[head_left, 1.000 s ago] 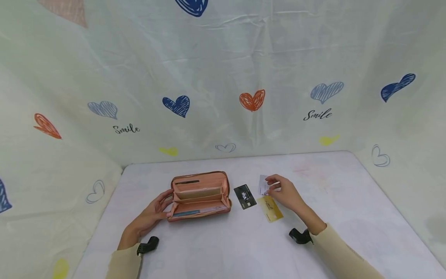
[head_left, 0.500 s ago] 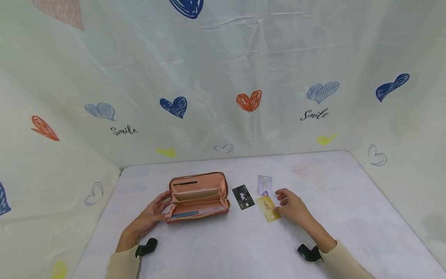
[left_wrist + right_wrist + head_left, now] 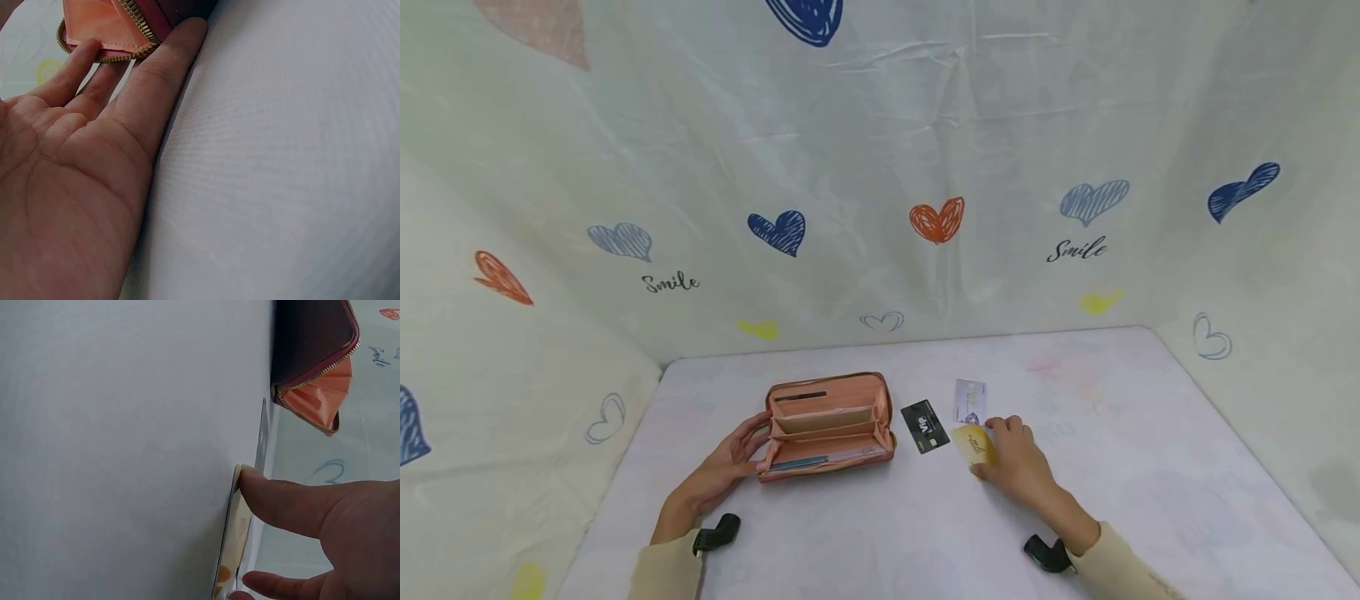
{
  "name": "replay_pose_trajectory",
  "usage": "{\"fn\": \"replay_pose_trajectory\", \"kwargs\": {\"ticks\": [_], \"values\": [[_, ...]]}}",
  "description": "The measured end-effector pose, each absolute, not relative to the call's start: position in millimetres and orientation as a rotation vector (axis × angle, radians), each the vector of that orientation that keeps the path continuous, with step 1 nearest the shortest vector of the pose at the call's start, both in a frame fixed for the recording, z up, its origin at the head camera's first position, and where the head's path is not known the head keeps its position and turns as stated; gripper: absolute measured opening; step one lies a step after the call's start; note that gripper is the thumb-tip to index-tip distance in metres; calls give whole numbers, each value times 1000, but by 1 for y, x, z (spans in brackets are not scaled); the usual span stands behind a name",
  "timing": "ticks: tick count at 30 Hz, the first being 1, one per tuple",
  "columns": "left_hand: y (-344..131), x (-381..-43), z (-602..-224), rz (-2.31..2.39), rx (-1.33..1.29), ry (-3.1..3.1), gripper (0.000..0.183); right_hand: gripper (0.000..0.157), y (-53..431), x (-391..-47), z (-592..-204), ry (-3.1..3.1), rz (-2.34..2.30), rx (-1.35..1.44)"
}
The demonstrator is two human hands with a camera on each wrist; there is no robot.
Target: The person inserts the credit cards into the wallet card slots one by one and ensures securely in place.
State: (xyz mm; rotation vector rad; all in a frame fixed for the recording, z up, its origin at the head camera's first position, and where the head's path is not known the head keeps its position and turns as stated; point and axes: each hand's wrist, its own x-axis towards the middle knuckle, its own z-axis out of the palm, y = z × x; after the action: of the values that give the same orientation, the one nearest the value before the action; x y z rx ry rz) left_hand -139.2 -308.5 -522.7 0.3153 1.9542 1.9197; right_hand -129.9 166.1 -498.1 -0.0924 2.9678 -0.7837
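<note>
An unzipped pink zip-around wallet lies spread on the table, cards showing in its front section. At its left end rests my left hand; in the left wrist view the extended fingers touch the zipper edge and the thumb lies along the lower corner. My right hand pinches a gold card by its edges. In the right wrist view the thumb presses one edge of the gold card. A black VIP card and a pale lilac card lie flat nearby.
The white table carries the wallet and cards. Behind it hangs a pale curtain printed with hearts and "Smile". A dark wrist camera sits on the left wrist, another camera on the right.
My right hand has left the lilac card, drawn back toward me and taken hold of the gold card. My left hand stays at the wallet.
</note>
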Motion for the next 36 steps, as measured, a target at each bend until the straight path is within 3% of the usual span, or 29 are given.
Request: {"fn": "replay_pose_trajectory", "kwargs": {"ticks": [14,25,36], "values": [[-308,-137,-521,1916,318,1976,89,57,167,-142,-490,2797,-874,-98],[-309,-138,-521,1912,324,1973,89,15,190,-148,-484,2675,-1174,-189],[-306,-139,-520,1894,245,1994,91,12,197,-164,-458,2561,-1380,-316]]}}
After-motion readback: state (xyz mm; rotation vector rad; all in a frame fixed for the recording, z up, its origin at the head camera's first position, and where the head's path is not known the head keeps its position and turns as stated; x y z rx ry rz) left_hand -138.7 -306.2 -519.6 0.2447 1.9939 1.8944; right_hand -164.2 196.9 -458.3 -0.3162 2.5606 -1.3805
